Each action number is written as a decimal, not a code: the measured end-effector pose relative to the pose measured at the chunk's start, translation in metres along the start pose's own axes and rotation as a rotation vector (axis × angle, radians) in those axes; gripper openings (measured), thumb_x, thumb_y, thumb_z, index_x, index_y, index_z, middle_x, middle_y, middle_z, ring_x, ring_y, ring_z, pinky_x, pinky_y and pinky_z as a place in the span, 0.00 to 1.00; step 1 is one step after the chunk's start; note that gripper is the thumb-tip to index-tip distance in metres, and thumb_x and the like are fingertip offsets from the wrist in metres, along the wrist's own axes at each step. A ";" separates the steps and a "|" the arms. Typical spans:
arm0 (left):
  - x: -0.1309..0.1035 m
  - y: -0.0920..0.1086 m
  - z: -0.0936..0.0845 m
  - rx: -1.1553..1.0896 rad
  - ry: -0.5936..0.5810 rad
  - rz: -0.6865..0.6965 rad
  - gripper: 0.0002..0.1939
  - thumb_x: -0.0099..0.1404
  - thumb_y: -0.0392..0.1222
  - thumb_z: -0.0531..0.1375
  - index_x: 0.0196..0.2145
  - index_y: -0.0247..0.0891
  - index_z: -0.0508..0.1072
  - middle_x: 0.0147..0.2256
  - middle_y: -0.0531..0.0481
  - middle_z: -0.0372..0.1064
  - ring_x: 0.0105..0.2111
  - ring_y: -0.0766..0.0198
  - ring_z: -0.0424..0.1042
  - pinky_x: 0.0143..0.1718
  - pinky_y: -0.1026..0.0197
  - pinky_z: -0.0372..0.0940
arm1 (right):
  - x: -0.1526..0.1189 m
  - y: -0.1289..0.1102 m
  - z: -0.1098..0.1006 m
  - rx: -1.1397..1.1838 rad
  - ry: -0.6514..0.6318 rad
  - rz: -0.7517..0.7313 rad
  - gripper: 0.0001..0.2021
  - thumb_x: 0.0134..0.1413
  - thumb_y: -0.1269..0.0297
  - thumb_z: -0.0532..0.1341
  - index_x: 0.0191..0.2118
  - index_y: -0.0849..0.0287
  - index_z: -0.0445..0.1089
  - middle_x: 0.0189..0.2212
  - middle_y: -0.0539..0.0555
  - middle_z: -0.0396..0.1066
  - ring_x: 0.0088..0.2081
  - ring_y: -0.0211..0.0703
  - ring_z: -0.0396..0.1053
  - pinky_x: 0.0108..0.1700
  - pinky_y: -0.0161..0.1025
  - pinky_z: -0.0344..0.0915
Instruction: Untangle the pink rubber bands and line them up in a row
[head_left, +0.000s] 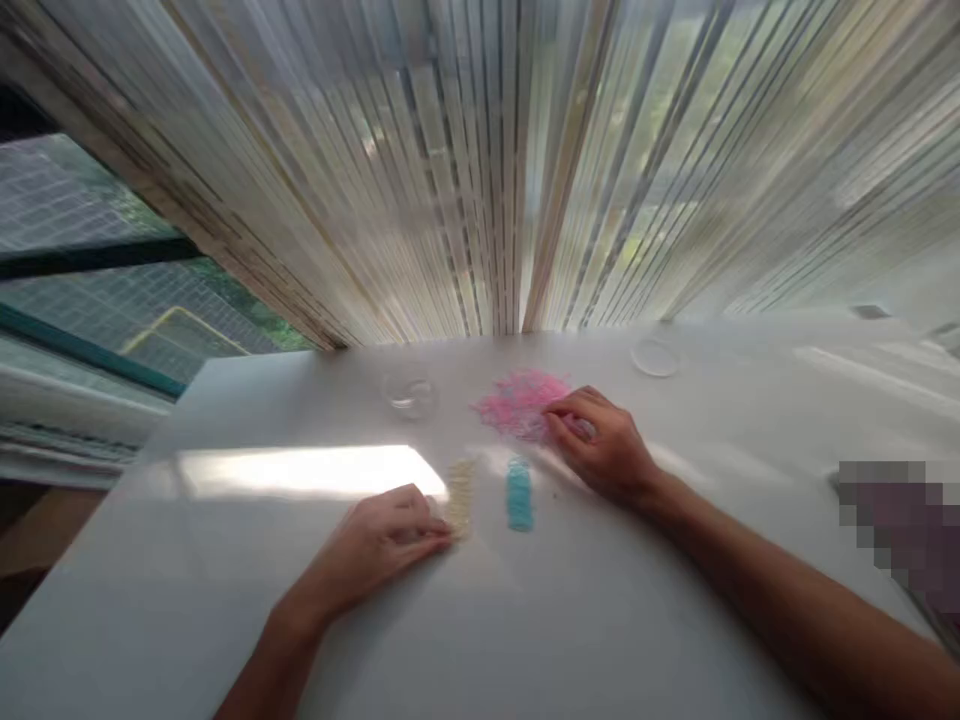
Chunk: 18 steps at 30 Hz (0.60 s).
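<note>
A loose pile of thin pink and whitish pieces (517, 400) lies on the white table, too fine to name. My right hand (604, 445) is at the pile's right edge, thumb and fingers pinched together; what they hold, if anything, is hidden. Left of centre, a narrow upright row of pale yellow pieces (460, 490) is laid out. The closed fingertips of my left hand (394, 535) touch the lower left side of this row, and I cannot make out anything between them. Between the hands lies a similar row of turquoise pieces (519, 495), untouched by either.
A clear round container (409, 396) stands at the back left of the table (465, 640). Farther right lies a clear round lid or ring (655, 358). A striped curtain (480, 180) hangs along the back edge. A blurred-out object (911, 530) is at the right.
</note>
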<state>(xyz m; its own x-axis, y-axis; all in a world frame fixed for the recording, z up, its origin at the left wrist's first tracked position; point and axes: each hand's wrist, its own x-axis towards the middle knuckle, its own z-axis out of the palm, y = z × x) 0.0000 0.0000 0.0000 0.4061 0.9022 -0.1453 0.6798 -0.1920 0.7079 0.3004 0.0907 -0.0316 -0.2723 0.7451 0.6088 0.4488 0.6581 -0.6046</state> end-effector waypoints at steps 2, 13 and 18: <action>0.001 0.000 0.001 0.012 -0.011 0.000 0.08 0.67 0.48 0.63 0.36 0.47 0.82 0.31 0.54 0.70 0.30 0.70 0.70 0.31 0.70 0.63 | 0.001 0.002 -0.001 -0.001 0.008 -0.002 0.05 0.60 0.71 0.61 0.36 0.57 0.74 0.30 0.53 0.76 0.34 0.43 0.70 0.40 0.41 0.68; -0.001 -0.009 0.001 0.033 0.031 0.070 0.08 0.67 0.47 0.62 0.38 0.46 0.82 0.32 0.53 0.72 0.31 0.68 0.72 0.33 0.68 0.66 | 0.013 0.007 -0.017 -0.043 0.049 0.194 0.04 0.59 0.68 0.62 0.35 0.56 0.75 0.29 0.51 0.74 0.33 0.44 0.70 0.37 0.41 0.68; 0.001 -0.009 -0.001 0.053 0.112 0.144 0.08 0.68 0.44 0.61 0.38 0.45 0.82 0.32 0.52 0.74 0.30 0.69 0.73 0.31 0.69 0.66 | 0.017 0.018 -0.024 -0.095 0.071 0.207 0.05 0.58 0.69 0.62 0.36 0.55 0.75 0.31 0.52 0.74 0.35 0.45 0.69 0.35 0.41 0.68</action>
<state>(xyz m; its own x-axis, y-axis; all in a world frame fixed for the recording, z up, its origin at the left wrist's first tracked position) -0.0060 0.0030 -0.0061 0.4333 0.9006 0.0347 0.6516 -0.3396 0.6783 0.3242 0.1122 -0.0201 -0.1073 0.8513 0.5136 0.5676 0.4766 -0.6714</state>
